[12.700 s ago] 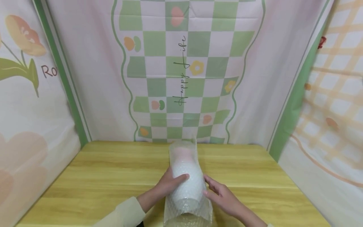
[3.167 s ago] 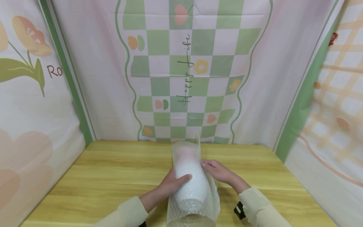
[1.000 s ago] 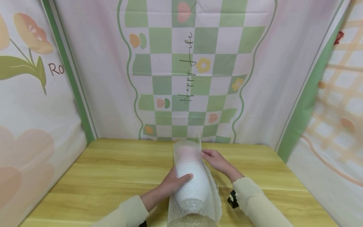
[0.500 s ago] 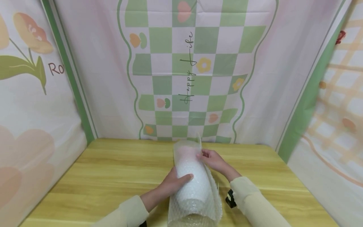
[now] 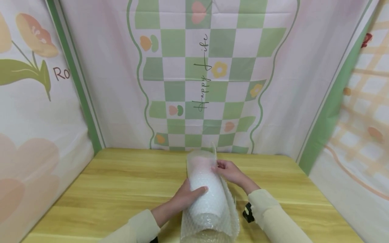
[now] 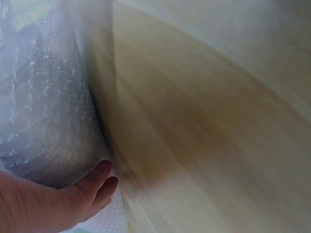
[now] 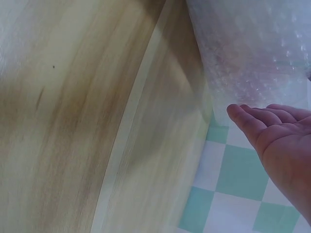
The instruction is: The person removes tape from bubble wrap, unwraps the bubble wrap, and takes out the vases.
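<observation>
A white object with a pink far end, shaped like a vase, lies in bubble wrap (image 5: 208, 206) on the wooden table. What it is exactly is blurred by the wrap. My left hand (image 5: 188, 195) grips the bundle's left side, thumb on top; in the left wrist view its fingers curl under the bubble wrap (image 6: 43, 107). Near the pink end, my right hand (image 5: 231, 171) pinches the wrap's right edge, thumb on the upper face. The right wrist view has fingers (image 7: 257, 119) against the wrap's side, thumb mostly hidden. Loose wrap extends beyond the object's near end.
The wooden table (image 5: 130, 189) ends at a checkered cloth backdrop (image 5: 197, 91). Printed cloths hang at the left (image 5: 27, 141) and right (image 5: 358, 141). A black device (image 5: 248, 213) sits under my right wrist.
Over the earlier frames my right hand has moved along the wrap's right edge toward the pink end, and that edge bulges out more. My left hand keeps its hold. Little differs in the last half second.
</observation>
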`<state>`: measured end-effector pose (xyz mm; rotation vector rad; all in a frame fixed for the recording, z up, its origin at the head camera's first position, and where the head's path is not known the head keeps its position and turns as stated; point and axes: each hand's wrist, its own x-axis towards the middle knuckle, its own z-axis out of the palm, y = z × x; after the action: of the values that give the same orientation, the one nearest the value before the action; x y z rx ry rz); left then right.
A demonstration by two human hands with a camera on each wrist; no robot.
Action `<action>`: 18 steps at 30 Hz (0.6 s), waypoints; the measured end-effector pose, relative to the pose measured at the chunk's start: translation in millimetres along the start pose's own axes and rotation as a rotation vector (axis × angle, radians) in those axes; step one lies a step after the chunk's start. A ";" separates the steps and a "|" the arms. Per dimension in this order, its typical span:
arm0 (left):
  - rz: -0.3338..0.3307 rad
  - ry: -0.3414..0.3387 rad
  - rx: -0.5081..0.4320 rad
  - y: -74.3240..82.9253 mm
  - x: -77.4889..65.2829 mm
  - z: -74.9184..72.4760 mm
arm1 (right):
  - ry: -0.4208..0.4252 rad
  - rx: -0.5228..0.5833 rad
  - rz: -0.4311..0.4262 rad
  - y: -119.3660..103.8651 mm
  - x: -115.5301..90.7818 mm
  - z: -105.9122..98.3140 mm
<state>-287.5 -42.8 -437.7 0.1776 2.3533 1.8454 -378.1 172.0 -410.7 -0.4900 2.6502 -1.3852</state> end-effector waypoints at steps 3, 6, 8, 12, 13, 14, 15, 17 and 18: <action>0.002 0.006 0.006 -0.7 0.3 0.4 | -0.010 0.021 0.004 -0.2 -0.3 -0.8; 0.006 0.010 0.008 -1.0 0.4 0.4 | -0.014 0.021 -0.003 -1.0 -1.2 -1.5; 0.009 0.009 0.006 -1.3 0.5 0.4 | -0.014 0.018 -0.004 -2.0 -2.1 -2.0; 0.011 0.002 -0.004 -1.7 0.8 0.0 | -0.017 0.021 -0.008 -2.2 -2.8 -3.5; 0.010 -0.002 -0.008 -1.7 1.0 -0.1 | -0.020 0.019 -0.012 -1.8 -2.8 -4.0; 0.009 -0.006 -0.012 -1.7 1.2 -0.2 | -0.021 0.020 -0.011 -1.3 -2.7 -4.4; 0.007 -0.009 -0.014 -1.7 1.3 -0.4 | -0.022 0.021 -0.013 -0.3 -2.4 -4.9; 0.005 -0.014 -0.014 -1.7 1.4 -0.7 | -0.031 0.017 -0.024 1.7 -1.7 -5.9; 0.006 -0.016 -0.015 -1.8 1.5 -0.8 | -0.036 0.017 -0.029 2.8 -1.3 -6.2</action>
<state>-289.2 -43.7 -439.3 0.1974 2.3302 1.8573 -379.0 178.7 -409.5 -0.5487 2.6107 -1.3921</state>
